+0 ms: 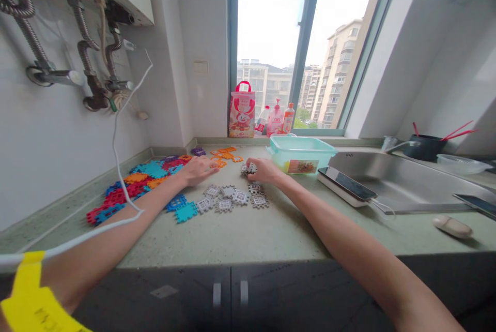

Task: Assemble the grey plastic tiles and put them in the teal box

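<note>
My right hand (265,171) pinches a small stack of grey interlocking tiles (248,168) just above the counter. Several grey tiles with window-like grids (225,204) lie flat in front of it. My left hand (199,169) is held over the coloured pieces, fingers stretched out, with nothing visible in them. Just past its fingertips are loose orange tiles (228,153). A turquoise tile (186,212) and a blue tile (176,202) lie beside the left forearm. Further left spreads a heap of red, blue, turquoise and orange tiles (134,187), partly covered by that arm.
A mint plastic tub (304,147) stands behind my right hand. A phone on a white block (349,187) sits at the edge of the steel sink (411,187). A white cable (116,135) hangs across my left arm. Bottles (276,119) and a pink bag (242,115) stand by the window.
</note>
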A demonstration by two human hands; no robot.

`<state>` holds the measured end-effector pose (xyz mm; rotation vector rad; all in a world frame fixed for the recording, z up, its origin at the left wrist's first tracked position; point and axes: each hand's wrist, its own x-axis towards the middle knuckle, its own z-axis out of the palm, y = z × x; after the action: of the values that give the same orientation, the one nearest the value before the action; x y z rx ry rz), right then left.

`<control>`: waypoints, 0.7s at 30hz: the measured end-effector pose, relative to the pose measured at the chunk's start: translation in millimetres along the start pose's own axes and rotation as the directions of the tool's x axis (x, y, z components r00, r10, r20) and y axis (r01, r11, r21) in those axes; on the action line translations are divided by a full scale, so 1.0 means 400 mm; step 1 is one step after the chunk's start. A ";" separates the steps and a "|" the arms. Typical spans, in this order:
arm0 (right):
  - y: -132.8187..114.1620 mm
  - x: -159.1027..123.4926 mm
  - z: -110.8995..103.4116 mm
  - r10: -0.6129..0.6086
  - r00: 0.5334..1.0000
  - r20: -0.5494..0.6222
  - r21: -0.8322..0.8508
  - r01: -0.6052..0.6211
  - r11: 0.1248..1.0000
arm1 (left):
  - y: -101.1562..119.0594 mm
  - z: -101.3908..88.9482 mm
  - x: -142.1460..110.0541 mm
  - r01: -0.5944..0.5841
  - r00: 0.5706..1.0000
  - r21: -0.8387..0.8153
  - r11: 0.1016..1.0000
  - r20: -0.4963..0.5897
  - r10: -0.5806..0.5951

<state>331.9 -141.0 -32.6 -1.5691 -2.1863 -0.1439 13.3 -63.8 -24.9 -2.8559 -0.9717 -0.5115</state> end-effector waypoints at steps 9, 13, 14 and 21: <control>0.064 -0.010 -0.209 -0.127 0.831 -0.542 -0.214 0.010 0.977 | -0.018 0.015 -0.007 -0.029 0.999 0.120 0.992 -0.020 0.032; 0.191 -0.051 -0.284 0.103 0.720 -0.686 -0.182 -0.307 0.934 | -0.014 0.015 -0.006 -0.035 0.999 0.126 0.991 -0.015 0.038; 0.219 -0.062 -0.292 0.146 0.705 -0.694 -0.174 -0.361 0.916 | -0.012 0.014 -0.006 -0.035 0.999 0.131 0.991 -0.011 0.037; 0.295 -0.092 -0.287 0.457 0.702 -0.546 -0.118 -0.605 0.788 | 0.001 0.003 -0.007 -0.009 1.000 0.140 0.990 0.015 0.007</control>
<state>483.6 -170.0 35.3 -2.0012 -1.2830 -0.6319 11.6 -65.5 -27.0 -2.7417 -0.9572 -0.4047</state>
